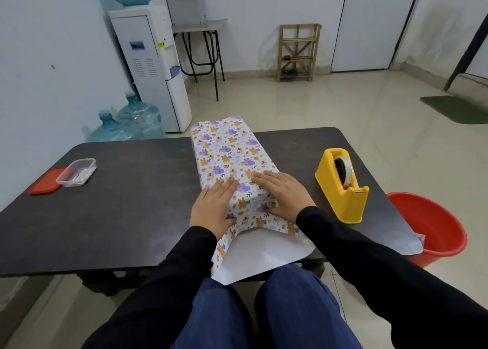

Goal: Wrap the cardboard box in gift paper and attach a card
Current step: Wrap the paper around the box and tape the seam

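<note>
Pressing both palms flat on the near end of the gift paper (227,147), the person seems to be setting the wrap down over the cardboard box, which I cannot see at all beneath it. The left grip (214,206) lies wide open, fingers straight and together, along the parcel's left edge. The right grip (282,192) is just as flat, slanting in from the right, with a strip of paper between the two. Neither has hold of anything; they only press. To do this well, I'd pull the paper taut, run the fingers along the box's edges to sharpen the creases, and leave one palm down while the other fetches the tape dispenser (342,187), near the right grip on the bench (132,190). The parcel runs lengthwise away from the person, and a loose white flap (258,253) spills off the near edge, below the wrists.
</note>
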